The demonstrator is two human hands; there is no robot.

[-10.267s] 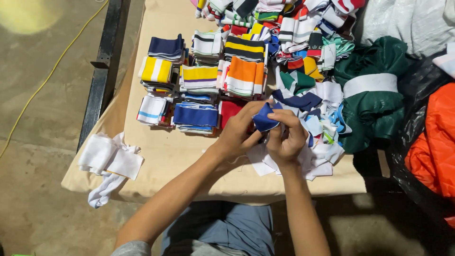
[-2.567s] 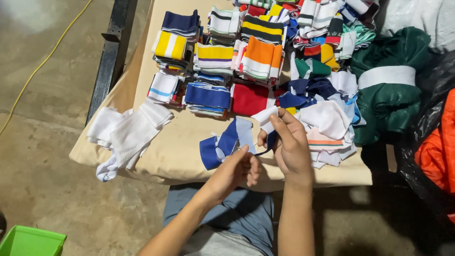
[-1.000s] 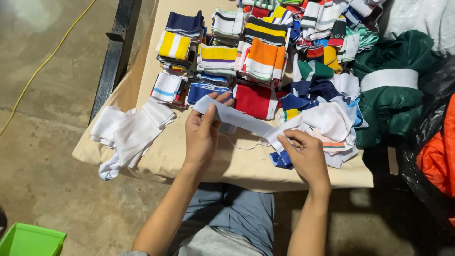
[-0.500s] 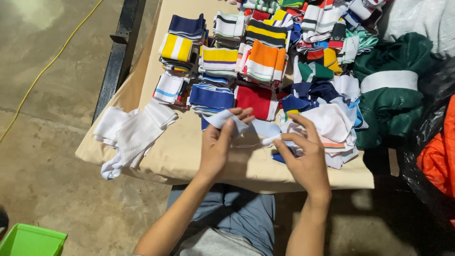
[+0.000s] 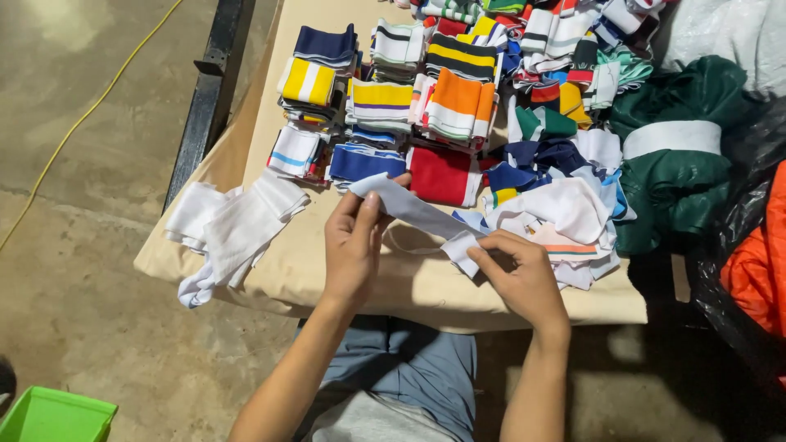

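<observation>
A white knitted rib strip (image 5: 413, 209) is stretched between both my hands above the near edge of the beige-covered table (image 5: 286, 270). My left hand (image 5: 352, 245) pinches its left end between thumb and fingers. My right hand (image 5: 524, 278) grips its folded right end. Just beyond lies a loose heap of mixed white, blue and striped strips (image 5: 565, 205). Folded stacks of striped strips (image 5: 385, 106), yellow, orange, red, navy, stand in rows further back.
A pile of white strips (image 5: 233, 225) lies at the table's left corner. A green fabric bundle with a white band (image 5: 675, 155) and an orange cloth (image 5: 757, 270) sit at the right. A black metal frame (image 5: 209, 90) runs on the left; a green bin (image 5: 53, 417) is on the floor.
Earlier I held a blue strip; now a white one. In the last second my hands drew together, then spread apart, pulling the white strip out flat.
</observation>
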